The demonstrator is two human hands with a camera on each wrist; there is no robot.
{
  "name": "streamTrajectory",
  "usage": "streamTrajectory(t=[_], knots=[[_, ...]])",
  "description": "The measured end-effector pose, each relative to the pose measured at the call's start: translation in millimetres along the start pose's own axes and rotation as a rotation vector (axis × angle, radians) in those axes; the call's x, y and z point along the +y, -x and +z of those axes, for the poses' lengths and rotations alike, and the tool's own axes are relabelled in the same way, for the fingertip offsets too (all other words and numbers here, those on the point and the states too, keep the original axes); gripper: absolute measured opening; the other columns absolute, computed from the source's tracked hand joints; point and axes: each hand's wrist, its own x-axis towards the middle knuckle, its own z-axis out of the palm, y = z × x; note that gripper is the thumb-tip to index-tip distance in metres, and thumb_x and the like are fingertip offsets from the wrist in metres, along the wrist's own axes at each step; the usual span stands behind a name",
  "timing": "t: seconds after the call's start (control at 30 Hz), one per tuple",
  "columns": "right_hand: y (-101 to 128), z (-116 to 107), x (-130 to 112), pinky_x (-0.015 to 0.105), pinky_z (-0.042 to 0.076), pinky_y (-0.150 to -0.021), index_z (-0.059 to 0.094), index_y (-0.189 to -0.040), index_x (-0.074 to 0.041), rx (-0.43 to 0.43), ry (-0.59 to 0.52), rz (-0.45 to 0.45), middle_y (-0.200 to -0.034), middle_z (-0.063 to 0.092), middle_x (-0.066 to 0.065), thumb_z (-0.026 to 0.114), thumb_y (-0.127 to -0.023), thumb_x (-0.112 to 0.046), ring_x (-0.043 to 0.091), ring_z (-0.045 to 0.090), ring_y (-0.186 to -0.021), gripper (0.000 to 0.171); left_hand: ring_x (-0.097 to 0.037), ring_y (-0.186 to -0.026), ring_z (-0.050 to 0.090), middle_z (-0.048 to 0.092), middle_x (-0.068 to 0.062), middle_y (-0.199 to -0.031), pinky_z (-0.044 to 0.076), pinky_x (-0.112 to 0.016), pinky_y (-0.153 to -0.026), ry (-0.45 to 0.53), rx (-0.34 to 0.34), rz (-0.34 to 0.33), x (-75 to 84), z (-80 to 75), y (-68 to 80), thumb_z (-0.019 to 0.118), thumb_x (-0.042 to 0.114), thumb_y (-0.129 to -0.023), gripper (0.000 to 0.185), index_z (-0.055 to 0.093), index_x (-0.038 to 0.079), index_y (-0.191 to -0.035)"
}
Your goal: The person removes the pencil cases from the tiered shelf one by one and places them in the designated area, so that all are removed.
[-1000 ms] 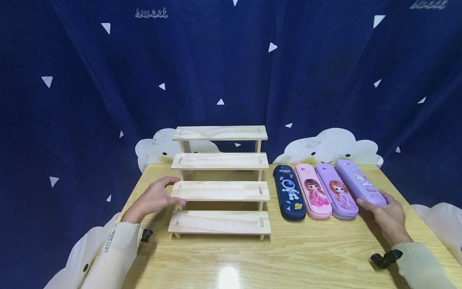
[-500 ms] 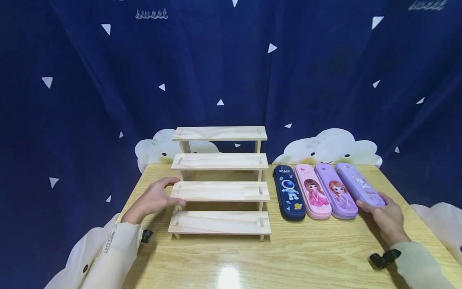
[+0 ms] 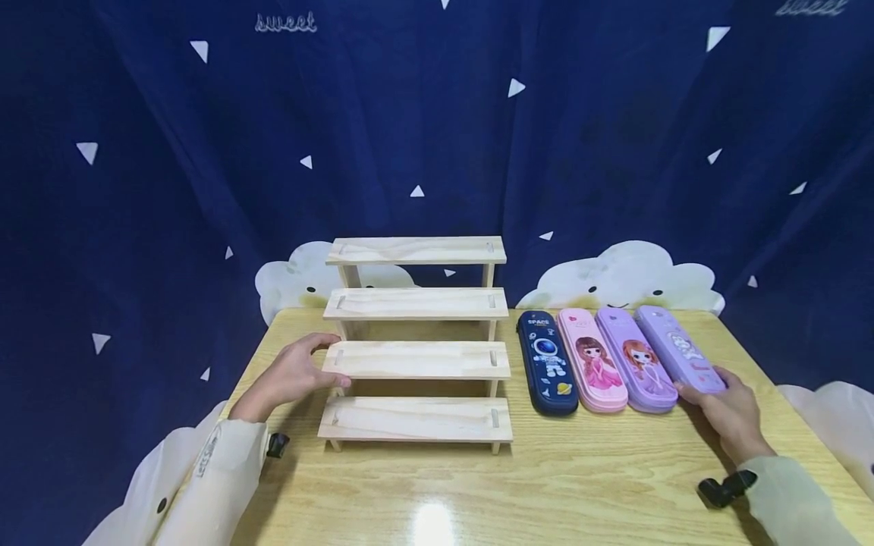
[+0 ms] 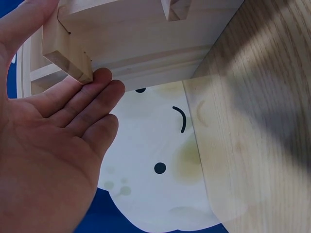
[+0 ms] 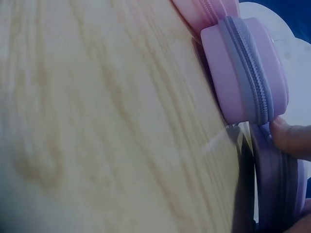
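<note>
A four-step wooden display rack (image 3: 416, 360) stands on the table. My left hand (image 3: 295, 373) holds the left end of its second shelf from the bottom, thumb in front and fingers behind. In the left wrist view the fingertips (image 4: 102, 77) touch a wooden upright. On the right, my right hand (image 3: 736, 413) grips the near end of a light purple pencil case (image 3: 672, 341), thumb on its left side. Beside that case lie a purple pencil case with a doll picture (image 3: 642, 364), a pink one (image 3: 592, 360) and a navy astronaut one (image 3: 548, 364).
Behind the table (image 3: 580, 485) hangs a dark blue curtain (image 3: 437, 114) with white triangles and cloud prints. The pencil cases lie side by side, right of the rack. Black straps with small mounts sit at both wrists.
My right hand has shifted slightly left and down with the light purple pencil case, which sits a little lower and closer to its neighbour. The left hand and rack stay still.
</note>
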Motion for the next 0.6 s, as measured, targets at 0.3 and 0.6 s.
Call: streamTrajectory(t=[0.3,0.6], knots=[[2.7,-5.0,-2.6,0.063,0.026,-0.106,0.002,-0.149,-0.001,-0.062,0.064,-0.024,-0.149,0.018,0.033,0.064,-0.082,-0.052,0.050,0.026,-0.132,0.104,-0.031,-0.128,0.045,0.052,-0.007,-0.136,0.040,-0.051,-0.102,-0.004,-0.005,0.000,2.2,-1.4,0.1,0.077,0.067,-0.054,0.097,0.051,0.015,-0.132],[7.4,-7.5,-1.8,0.054,0.038,-0.093,0.006,-0.148,0.003,-0.113,0.080,-0.057,-0.144,0.028,0.033,0.064,-0.081,-0.053,0.042,0.038,-0.119,0.105,-0.031,-0.128,0.046,0.053,-0.008,-0.135,0.040,-0.051,-0.102,0.002,-0.003,0.001,3.4,-1.8,1.6,0.077,0.067,-0.054,0.099,0.050,0.012,-0.132]])
